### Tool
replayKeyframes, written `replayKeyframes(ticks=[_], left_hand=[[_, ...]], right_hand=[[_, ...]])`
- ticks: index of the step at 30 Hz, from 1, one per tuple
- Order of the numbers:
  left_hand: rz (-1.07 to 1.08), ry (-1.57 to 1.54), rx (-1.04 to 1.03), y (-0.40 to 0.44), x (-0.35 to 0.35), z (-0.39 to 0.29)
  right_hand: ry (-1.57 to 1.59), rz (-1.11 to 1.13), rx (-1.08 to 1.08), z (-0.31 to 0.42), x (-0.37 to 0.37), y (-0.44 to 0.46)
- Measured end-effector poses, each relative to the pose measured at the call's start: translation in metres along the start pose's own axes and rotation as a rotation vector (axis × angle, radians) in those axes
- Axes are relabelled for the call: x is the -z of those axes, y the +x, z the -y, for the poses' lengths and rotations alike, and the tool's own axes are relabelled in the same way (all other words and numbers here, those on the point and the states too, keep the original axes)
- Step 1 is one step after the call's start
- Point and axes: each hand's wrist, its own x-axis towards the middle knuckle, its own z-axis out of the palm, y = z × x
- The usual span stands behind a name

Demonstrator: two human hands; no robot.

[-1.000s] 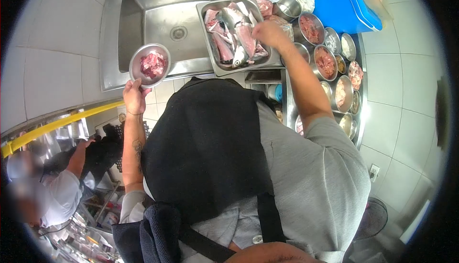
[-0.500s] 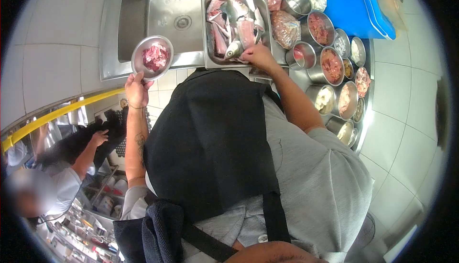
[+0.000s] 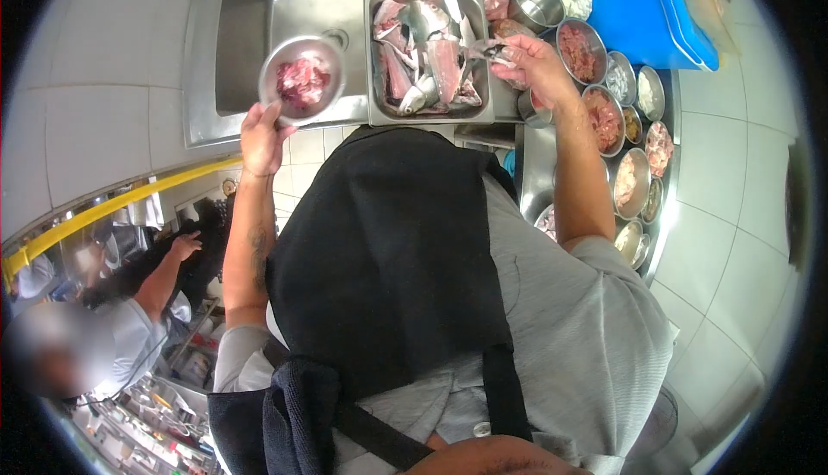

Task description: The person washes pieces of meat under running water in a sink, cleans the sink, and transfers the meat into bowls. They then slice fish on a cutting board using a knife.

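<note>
Fish pieces (image 3: pixel 444 65) lie within the steel tray (image 3: pixel 373 87), right of the open sink (image 3: pixel 297 22). Left hand's (image 3: pixel 266 138) fingers grip the meat bowl's (image 3: pixel 332 54) near rim; right hand's (image 3: pixel 539 69) fingers pinch a dark scrap (image 3: pixel 492 50) at the tray's right edge.

A kitchen, probably commercial: steel sink (image 3: pixel 315 52); metal bowls of raw food (image 3: pixel 632 183); an aproned worker.

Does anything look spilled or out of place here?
Nothing stands out: no spill shows around the rectangular steel pan of cut fish, or the round steel bowl of red meat in the left hand.
</note>
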Motion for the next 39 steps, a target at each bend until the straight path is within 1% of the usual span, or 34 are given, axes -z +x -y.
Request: replayKeyframes(ticks=[2, 3, 4, 5, 6, 7, 9, 11, 12, 13, 14, 15, 16, 17, 19, 20, 21, 22, 24, 25, 26, 28, 29, 30, 31, 32, 33, 35, 36, 37, 38, 39], left_hand=[[0.108, 0.088, -0.03, 0.015, -0.027, 0.001], [0.114, 0.154, -0.028, 0.02, -0.048, -0.001], [0.143, 0.186, -0.025, 0.022, -0.069, -0.002], [0.194, 0.277, -0.019, 0.03, -0.087, 0.0], [0.231, 0.431, -0.025, 0.038, -0.105, 0.003], [0.297, 0.435, -0.032, 0.051, -0.118, 0.014], [0.324, 0.433, -0.048, 0.06, -0.15, 0.03], [0.346, 0.433, -0.065, 0.059, -0.171, 0.03], [0.303, 0.751, -0.217, 0.058, -0.176, 0.03], [0.251, 1.068, -0.373, 0.056, -0.183, 0.027], [0.145, 1.015, -0.821, 0.046, -0.196, 0.015], [0.034, 0.923, -1.256, 0.037, -0.208, 0.002], [0.047, 0.928, -1.254, 0.033, -0.218, -0.011], [0.266, 0.75, -1.146, 0.033, -0.229, -0.023], [0.475, 0.563, -1.023, 0.038, -0.243, -0.043], [0.677, 0.501, -0.673, 0.045, -0.243, -0.054], [0.855, 0.428, -0.317, 0.049, -0.24, -0.062], [0.852, 0.426, -0.324, 0.05, -0.235, -0.063], [0.626, 0.327, -0.162, 0.053, -0.219, -0.055], [0.55, 0.197, -0.128, 0.06, -0.207, -0.043], [0.545, 0.199, -0.131, 0.063, -0.196, -0.039], [0.356, 0.188, -0.122, 0.063, -0.17, -0.031], [0.279, 0.306, -0.124, 0.062, -0.159, -0.027], [0.271, 0.304, -0.12, 0.061, -0.151, -0.018], [0.218, 0.387, -0.107, 0.06, -0.143, -0.008], [0.166, 0.469, -0.094, 0.053, -0.141, -0.007], [0.149, 0.495, -0.152, 0.043, -0.141, -0.004], [0.126, 0.465, -0.163, 0.036, -0.132, 0.003], [0.105, 0.436, -0.177, 0.037, -0.126, 0.008], [0.054, 0.489, -0.122, 0.049, -0.112, 0.012], [0.051, 0.486, -0.12, 0.05, -0.105, 0.011], [0.0, 0.41, -0.147, 0.05, -0.098, 0.011]], right_hand=[[-0.042, -0.085, 0.102, 0.005, 0.004, 0.008], [-0.06, -0.136, 0.152, 0.0, 0.013, 0.018], [-0.065, -0.135, 0.161, 0.005, 0.016, 0.024], [-0.101, -0.151, 0.203, 0.009, 0.017, 0.027], [-0.136, -0.17, 0.248, 0.013, 0.018, 0.028], [-0.105, -0.167, 0.258, 0.028, 0.01, 0.023], [-0.087, -0.155, 0.271, 0.04, 0.011, 0.025], [-0.082, -0.149, 0.261, 0.055, 0.005, 0.024], [-0.081, -0.15, 0.265, 0.062, 0.0, 0.023], [-0.101, -0.091, 0.301, 0.068, -0.004, 0.022], [-0.118, -0.034, 0.337, 0.073, -0.01, 0.022], [-0.111, -0.039, 0.336, 0.078, -0.018, 0.024], [-0.088, 0.043, 0.354, 0.082, -0.026, 0.028], [-0.067, 0.124, 0.371, 0.083, -0.034, 0.033], [-0.021, 0.153, 0.367, 0.081, -0.049, 0.053], [0.018, 0.194, 0.37, 0.081, -0.055, 0.061], [0.189, 0.122, 0.399, 0.077, -0.06, 0.067], [0.185, 0.127, 0.404, 0.075, -0.057, 0.068], [-0.894, -0.358, 0.245, 0.07, -0.046, 0.07], [-0.904, -0.307, 0.149, 0.049, -0.038, 0.075], [-0.913, -0.255, 0.052, 0.021, -0.033, 0.083], [-0.399, -0.097, 0.025, -0.027, -0.038, 0.078], [-0.4, -0.088, 0.021, -0.046, -0.042, 0.079], [-0.337, -0.076, 0.061, -0.062, -0.048, 0.082], [-0.276, -0.063, 0.102, -0.07, -0.054, 0.083], [-0.279, -0.056, 0.101, -0.065, -0.065, 0.079], [-0.238, -0.03, 0.11, -0.061, -0.076, 0.077], [-0.178, 0.006, 0.09, -0.061, -0.095, 0.076], [-0.178, 0.004, 0.089, -0.06, -0.093, 0.078], [-0.179, -0.035, 0.113, -0.058, -0.091, 0.082], [-0.181, -0.071, 0.137, -0.051, -0.091, 0.083], [-0.64, -0.238, 0.298, -0.039, -0.077, 0.081]])
